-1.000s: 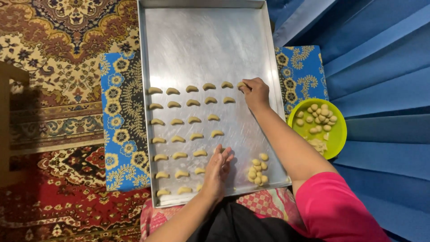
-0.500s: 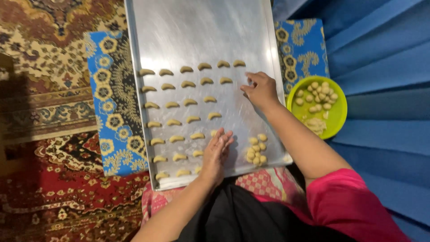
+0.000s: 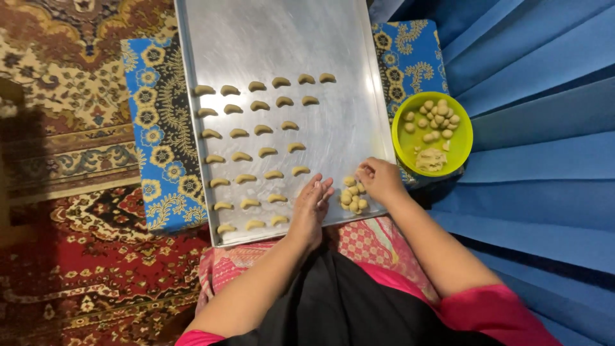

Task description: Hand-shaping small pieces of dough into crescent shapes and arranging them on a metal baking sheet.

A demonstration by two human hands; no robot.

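A large metal baking tray (image 3: pixel 282 38) lies on a blue patterned cloth. Rows of crescent-shaped dough pieces (image 3: pixel 256 129) fill its near left part. A small heap of dough balls (image 3: pixel 353 198) sits at the tray's near right corner. My right hand (image 3: pixel 379 180) rests at that heap, fingers curled on a ball at its top edge. My left hand (image 3: pixel 312 206) lies flat on the tray just left of the heap, fingers together and stretched, nothing visibly in it.
A lime-green bowl (image 3: pixel 462 151) with several dough balls and a lump of dough stands right of the tray. Blue pleated fabric (image 3: pixel 538 115) covers the right side. A red and beige patterned carpet (image 3: pixel 70 256) lies to the left. The tray's far half is bare metal.
My right hand has drawn back from the top row of crescents to the heap of dough balls at the near corner. The left hand stayed near the front edge.
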